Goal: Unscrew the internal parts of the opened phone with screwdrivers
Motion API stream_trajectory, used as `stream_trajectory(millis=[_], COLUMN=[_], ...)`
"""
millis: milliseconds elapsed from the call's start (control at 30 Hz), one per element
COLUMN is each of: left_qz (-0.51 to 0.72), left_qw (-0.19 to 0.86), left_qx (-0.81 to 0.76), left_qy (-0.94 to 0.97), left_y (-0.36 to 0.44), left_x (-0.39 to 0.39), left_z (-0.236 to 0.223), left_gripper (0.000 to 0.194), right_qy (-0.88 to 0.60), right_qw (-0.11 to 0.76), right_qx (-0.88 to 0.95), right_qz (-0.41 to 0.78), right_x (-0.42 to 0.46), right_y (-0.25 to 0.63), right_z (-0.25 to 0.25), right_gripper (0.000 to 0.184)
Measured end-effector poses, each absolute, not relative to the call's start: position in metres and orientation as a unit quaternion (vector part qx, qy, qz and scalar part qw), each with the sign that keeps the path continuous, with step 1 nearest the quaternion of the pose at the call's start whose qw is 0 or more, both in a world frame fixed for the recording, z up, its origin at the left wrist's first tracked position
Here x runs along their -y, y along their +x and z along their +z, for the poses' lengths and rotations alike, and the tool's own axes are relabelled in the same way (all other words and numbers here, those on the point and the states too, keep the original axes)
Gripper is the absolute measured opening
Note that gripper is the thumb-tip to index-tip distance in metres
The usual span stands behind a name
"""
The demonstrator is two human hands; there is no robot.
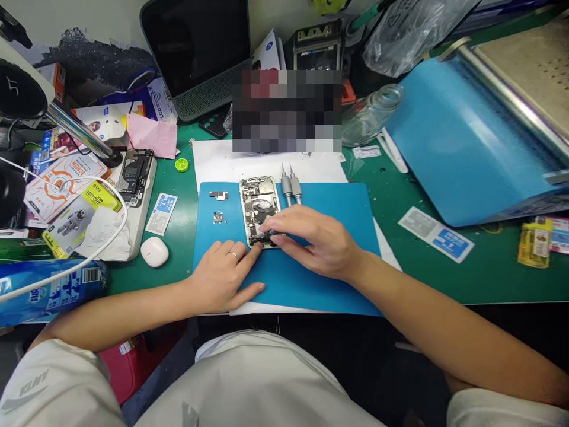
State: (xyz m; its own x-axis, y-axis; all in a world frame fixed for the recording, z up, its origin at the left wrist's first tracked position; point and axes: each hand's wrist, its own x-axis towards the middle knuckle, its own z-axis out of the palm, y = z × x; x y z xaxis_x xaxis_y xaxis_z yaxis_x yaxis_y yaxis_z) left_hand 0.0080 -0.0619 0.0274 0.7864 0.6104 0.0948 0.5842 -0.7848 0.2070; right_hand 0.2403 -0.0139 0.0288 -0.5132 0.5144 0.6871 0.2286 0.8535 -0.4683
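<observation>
An opened smartphone [260, 204] with bare inner parts lies on a blue mat [320, 284]. My left hand [226, 273] rests flat, fingers stretched, its index fingertip against the phone's lower left edge. Over the phone's lower right end, my right hand [315, 240] pinches a small dark piece [268, 235]; its kind is hard to make out, since the fingers cover it. Two grey tools with needle-like tips [291, 185] point away from me beside the phone, their lower ends behind my right hand. Left of the phone lie two small phone parts, a bracket-like piece [220, 196] and a metal module [217, 217].
Further left are a white earbud case [154, 252], a green cap [181, 165] and another opened phone [136, 172]. A glass jar [373, 115] lies tilted behind the mat. White tweezers [392, 151] and a blue-covered machine [440, 136] stand right. A tablet-like screen [200, 47] is behind.
</observation>
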Motion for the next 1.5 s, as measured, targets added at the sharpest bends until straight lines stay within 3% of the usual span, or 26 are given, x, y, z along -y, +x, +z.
stream_trajectory(millis=[500,733,900,1233,1367,1500], left_qz=[0.081,0.063,0.061,0.076,0.103,0.147], left_qw=[0.083,0.088,0.090,0.091,0.146,0.265], left_qx=[-0.317,-0.321,-0.321,-0.319,-0.344,-0.390], left_qy=[0.941,0.941,0.941,0.940,0.922,0.870], left_y=[0.008,0.008,0.009,0.009,0.009,0.008], left_x=[0.062,0.062,0.062,0.062,0.062,0.056], left_z=[0.029,0.030,0.031,0.030,0.031,0.038], left_gripper=[0.067,0.067,0.065,0.063,0.056,0.043], right_qy=[-0.244,-0.269,-0.276,-0.285,-0.285,-0.282], right_qw=[0.462,0.502,0.487,0.477,0.482,0.498], right_qx=[0.838,0.789,0.793,0.804,0.804,0.795], right_qz=[0.158,0.231,0.242,0.211,0.203,0.200], right_x=[0.010,0.015,0.016,0.016,0.015,0.013], right_y=[0.241,0.238,0.237,0.236,0.236,0.237], right_z=[0.017,0.011,0.010,0.012,0.012,0.014], right_gripper=[0.065,0.064,0.054,0.056,0.056,0.058])
